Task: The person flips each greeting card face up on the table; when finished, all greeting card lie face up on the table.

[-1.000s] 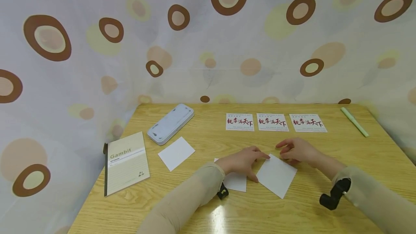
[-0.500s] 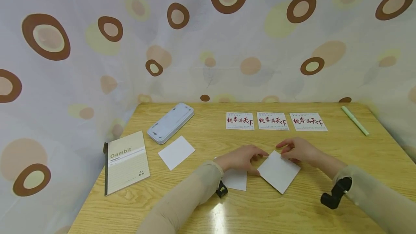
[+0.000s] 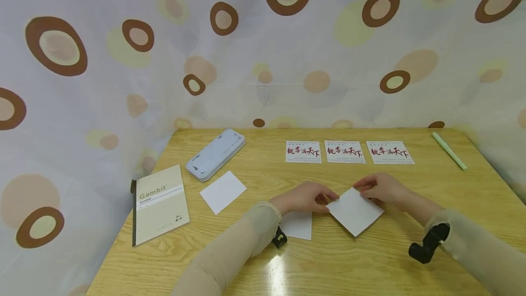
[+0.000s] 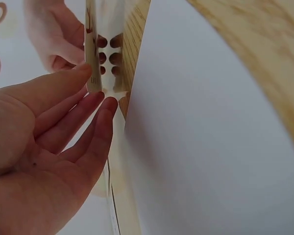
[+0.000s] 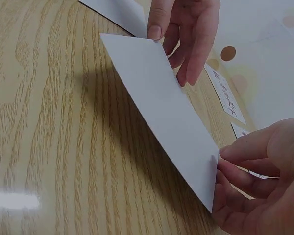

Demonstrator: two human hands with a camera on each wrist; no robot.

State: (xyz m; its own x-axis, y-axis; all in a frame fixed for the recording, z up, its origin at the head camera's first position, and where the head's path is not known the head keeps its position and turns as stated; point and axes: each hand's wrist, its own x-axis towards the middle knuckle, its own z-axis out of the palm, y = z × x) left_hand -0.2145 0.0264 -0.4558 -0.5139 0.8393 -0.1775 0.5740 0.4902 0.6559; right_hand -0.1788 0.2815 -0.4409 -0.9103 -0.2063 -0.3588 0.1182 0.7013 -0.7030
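A white square card (image 3: pixel 355 212) is held tilted above the table by both hands, its blank side up in the head view. My left hand (image 3: pixel 306 198) pinches its left corner, thumb on top and fingers beneath, as the right wrist view shows. At the far right corner my right hand (image 3: pixel 384 189) grips the edge between thumb and fingers. In the left wrist view the card (image 4: pixel 91 49) appears nearly edge-on, with a shadowed strip of table behind it. Another white card (image 3: pixel 299 226) lies under my left wrist, partly hidden.
Several cards lie about: three printed with red characters, such as the middle one (image 3: pixel 345 152), in a back row, and one blank card (image 3: pixel 223 192) at left. A notebook (image 3: pixel 160 204), a pale tin case (image 3: pixel 215 154) and a green pen (image 3: pixel 449 150) lie on the wooden table (image 3: pixel 349 268).
The white card has shifted slightly to the right and away from me, and its near corner has lifted. My right fingers have closed on its far edge; the left hand has stayed nearly in place.
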